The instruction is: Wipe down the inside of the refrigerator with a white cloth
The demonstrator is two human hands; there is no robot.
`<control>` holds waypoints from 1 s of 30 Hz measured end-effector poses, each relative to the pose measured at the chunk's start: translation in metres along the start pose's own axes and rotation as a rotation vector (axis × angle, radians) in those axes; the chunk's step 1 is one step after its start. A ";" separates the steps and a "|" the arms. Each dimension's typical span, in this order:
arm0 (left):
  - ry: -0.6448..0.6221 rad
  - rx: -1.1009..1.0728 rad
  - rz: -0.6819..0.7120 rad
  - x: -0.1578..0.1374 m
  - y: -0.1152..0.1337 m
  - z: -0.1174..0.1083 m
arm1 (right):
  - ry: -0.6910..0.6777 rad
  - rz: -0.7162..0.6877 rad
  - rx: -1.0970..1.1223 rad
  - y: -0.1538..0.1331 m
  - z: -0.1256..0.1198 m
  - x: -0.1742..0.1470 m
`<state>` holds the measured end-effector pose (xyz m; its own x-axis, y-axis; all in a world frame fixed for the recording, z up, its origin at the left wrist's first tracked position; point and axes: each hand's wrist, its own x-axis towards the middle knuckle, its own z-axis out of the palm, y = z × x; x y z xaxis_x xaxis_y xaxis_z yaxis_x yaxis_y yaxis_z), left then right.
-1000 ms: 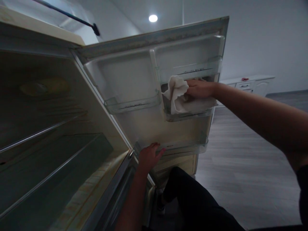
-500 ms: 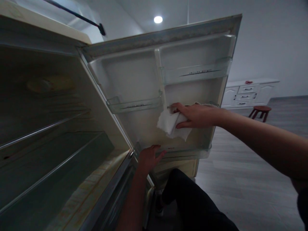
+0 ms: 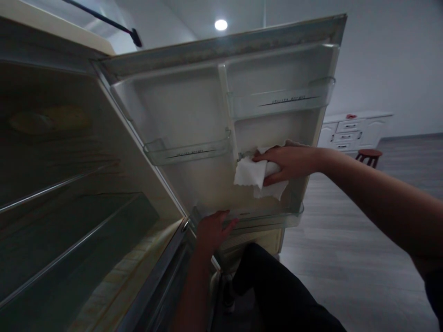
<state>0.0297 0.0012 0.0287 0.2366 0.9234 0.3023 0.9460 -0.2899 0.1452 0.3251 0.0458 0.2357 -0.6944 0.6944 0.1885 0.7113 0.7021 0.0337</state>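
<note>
A white cloth (image 3: 252,172) is bunched under my right hand (image 3: 285,163), whose fingers press it at the middle door shelf on the right of the open fridge door (image 3: 194,103). Cloth and hand cover most of that shelf. Lower down, my left hand (image 3: 213,227) rests at the clear bottom door shelf (image 3: 270,222), thumb and fingers apart, with nothing in it. A clear shelf (image 3: 194,153) sits on the door's left half, and another clear shelf (image 3: 282,102) is at the upper right; both bear dark lettering.
The fridge interior (image 3: 134,138) lies left, with glass shelves (image 3: 65,258) and a yellowish round fitting (image 3: 51,120) near the top. My dark-clad leg (image 3: 273,286) is below the door. Beyond it stand a red-brown stool (image 3: 369,153) and a white cabinet (image 3: 375,129) on grey flooring.
My right hand and the cloth have shifted slightly to the right along the door. My left hand stays nearly in place. The view has turned a little.
</note>
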 end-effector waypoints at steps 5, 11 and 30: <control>-0.013 0.023 -0.019 0.004 0.002 0.002 | 0.030 -0.001 -0.049 -0.016 0.005 0.022; -0.017 0.003 -0.036 0.006 0.003 0.002 | 0.118 0.121 -0.118 -0.037 0.013 0.030; -0.048 0.008 -0.027 -0.004 -0.001 -0.005 | 0.674 0.244 -0.252 -0.030 0.057 -0.047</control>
<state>0.0270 -0.0031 0.0323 0.2209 0.9420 0.2525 0.9539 -0.2626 0.1452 0.3300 0.0011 0.1701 -0.3552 0.5222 0.7754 0.8957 0.4274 0.1225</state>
